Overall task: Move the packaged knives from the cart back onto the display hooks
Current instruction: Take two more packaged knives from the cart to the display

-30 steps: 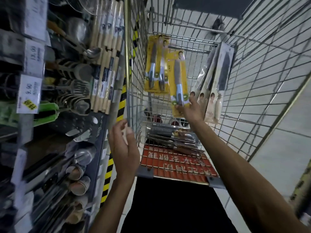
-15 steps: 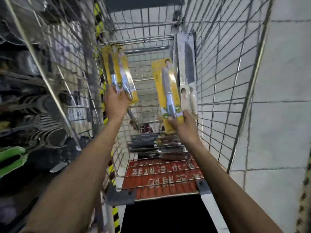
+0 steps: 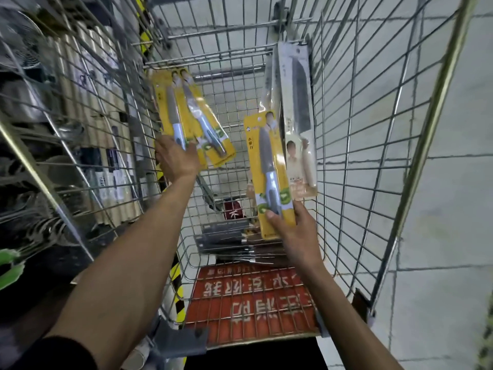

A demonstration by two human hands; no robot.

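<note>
- The left hand (image 3: 177, 158) grips the low end of the twin packs (image 3: 186, 116). Its back is towards me and its fingers are wrapped out of sight behind the card. These packs stand up against the left wall inside the cart (image 3: 373, 129).
- The right hand (image 3: 296, 231) pinches the bottom of the single pack (image 3: 268, 169), thumb on the front and fingers behind. That pack is upright in mid-cart, just in front of the white pack (image 3: 296, 116).
- The twin packs fan apart and the outer one tilts right. Held only at the corner, it could slide free and drop onto the boxes (image 3: 226, 236) on the cart floor.
- Both hands hold tall cards by the bottom edge. Lifted over the wire wall, a top corner might catch in the mesh and twist the card out of the hold.
- The white pack leans on the right wall, very near the single pack. Pulling the single pack away could tip it over.
- I see no hooks. The shelf (image 3: 40, 124) on the left is a blur behind the wire, so I cannot tell where the packs belong.
- The hang holes at the card tops are too small to make out.
- The right hand and arm cover part of the boxes, and I cannot count them.
- More white packs may stand behind the front one, but I cannot tell.
</note>
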